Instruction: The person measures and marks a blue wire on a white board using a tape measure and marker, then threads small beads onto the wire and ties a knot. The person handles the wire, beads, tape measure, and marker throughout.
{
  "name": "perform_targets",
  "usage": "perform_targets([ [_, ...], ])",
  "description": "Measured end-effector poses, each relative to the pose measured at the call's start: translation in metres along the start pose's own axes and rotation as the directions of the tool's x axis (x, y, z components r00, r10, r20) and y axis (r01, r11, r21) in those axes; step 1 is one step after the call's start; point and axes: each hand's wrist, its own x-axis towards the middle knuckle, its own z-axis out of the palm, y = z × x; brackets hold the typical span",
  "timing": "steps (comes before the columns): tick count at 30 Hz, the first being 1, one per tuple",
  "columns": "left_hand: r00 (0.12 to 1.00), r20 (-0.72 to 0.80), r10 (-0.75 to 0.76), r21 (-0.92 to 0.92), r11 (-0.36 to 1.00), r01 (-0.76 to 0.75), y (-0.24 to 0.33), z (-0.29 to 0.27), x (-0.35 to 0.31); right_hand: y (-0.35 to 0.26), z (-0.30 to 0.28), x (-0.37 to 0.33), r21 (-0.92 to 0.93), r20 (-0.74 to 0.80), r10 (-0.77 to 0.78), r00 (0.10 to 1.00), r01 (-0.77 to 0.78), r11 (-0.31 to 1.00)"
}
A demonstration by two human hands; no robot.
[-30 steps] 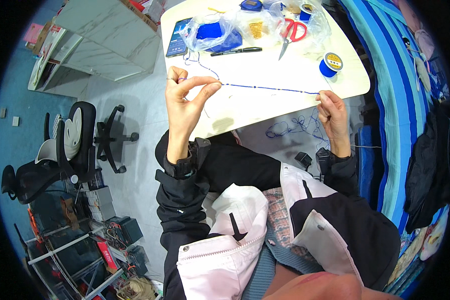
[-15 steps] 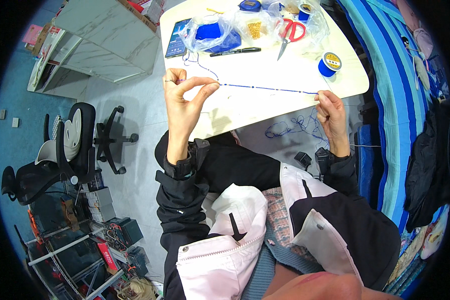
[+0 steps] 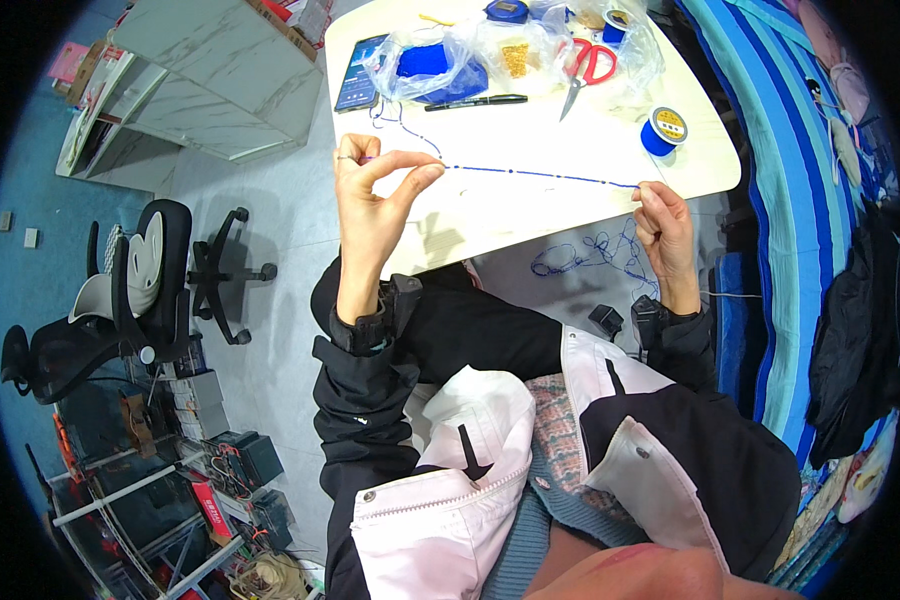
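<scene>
A thin blue beaded string (image 3: 540, 174) is stretched taut between my two hands above the near part of the table. My left hand (image 3: 378, 185) pinches its left end between thumb and forefinger. At the other end, my right hand (image 3: 665, 218) grips it with closed fingers. Small darker and pale spots break up the blue along its length. From my left hand a loose blue strand runs back across the tabletop. Below my right hand, a tangle of blue string (image 3: 580, 255) hangs or lies beyond the table edge; which one I cannot tell.
On the pale table (image 3: 570, 215) lie a phone (image 3: 360, 75), plastic bags with blue and gold beads (image 3: 515, 58), a black pen (image 3: 477, 102), red-handled scissors (image 3: 582, 75) and a blue spool (image 3: 662, 132). An office chair (image 3: 140, 280) stands left; a blue-striped bed (image 3: 770, 200) borders the right.
My hands keep hold of the string, which stays taut. The view has shifted very slightly; nothing was let go or picked up.
</scene>
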Motion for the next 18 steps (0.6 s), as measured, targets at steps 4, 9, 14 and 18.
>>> perform_targets([
  [4, 0.998, 0.058, -0.027, -0.007, 1.0, 0.027, -0.003, 0.005, 0.0, 0.002, -0.002, 0.001, -0.009, -0.111, -0.029, 0.993, 0.028, 1.0],
  [9, 0.914, 0.393, -0.101, -0.09, 0.985, 0.148, -0.007, 0.029, -0.003, 0.003, -0.009, 0.006, -0.031, -0.285, -0.064, 0.956, 0.057, 0.998],
  [14, 0.943, 0.332, -0.031, -0.079, 0.995, 0.061, -0.023, 0.025, -0.006, 0.004, -0.021, 0.011, -0.074, -0.407, -0.099, 0.908, 0.075, 0.994],
  [18, 0.951, 0.276, -0.14, -0.01, 0.989, 0.148, -0.035, -0.002, -0.015, 0.009, -0.031, 0.01, -0.133, -0.437, -0.125, 0.891, 0.074, 0.988],
])
